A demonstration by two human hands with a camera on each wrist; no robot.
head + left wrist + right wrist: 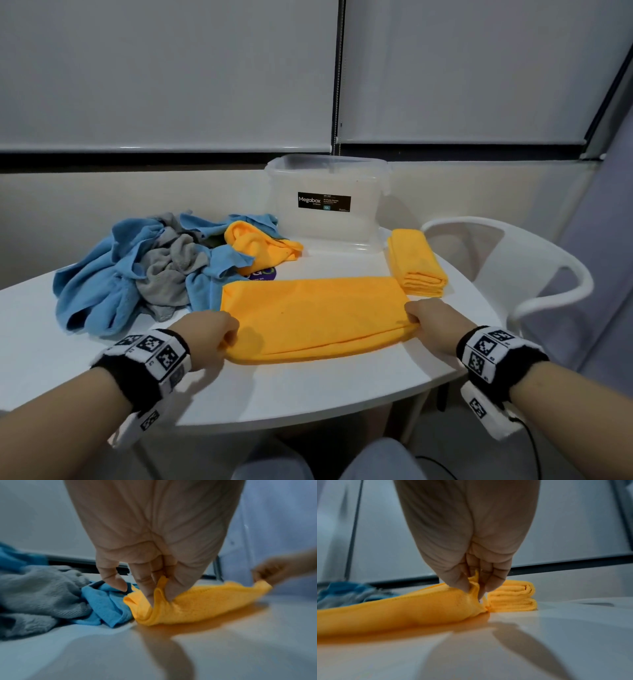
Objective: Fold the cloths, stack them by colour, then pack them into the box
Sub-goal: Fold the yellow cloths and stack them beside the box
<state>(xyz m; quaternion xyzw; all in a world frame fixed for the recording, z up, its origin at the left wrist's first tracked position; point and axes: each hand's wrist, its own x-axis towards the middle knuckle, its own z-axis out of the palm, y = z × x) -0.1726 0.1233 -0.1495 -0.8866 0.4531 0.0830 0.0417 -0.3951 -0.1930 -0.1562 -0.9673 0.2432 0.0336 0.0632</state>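
Observation:
A yellow cloth (315,318) lies folded in half across the white table (308,394) in front of me. My left hand (222,334) pinches its near left corner (154,595) between thumb and fingers. My right hand (416,317) pinches its near right corner (475,586). A stack of folded yellow cloths (416,263) lies at the right, just beyond my right hand (477,588). A heap of unfolded blue and grey cloths (144,270) with one crumpled yellow cloth (260,248) sits at the left. The clear plastic box (325,202) stands open at the back.
A white chair (513,267) stands by the table's right edge. A purple sticker (263,274) shows on the table under the heap. The wall and blinds are close behind the box. The table's near edge curves in front of my knees.

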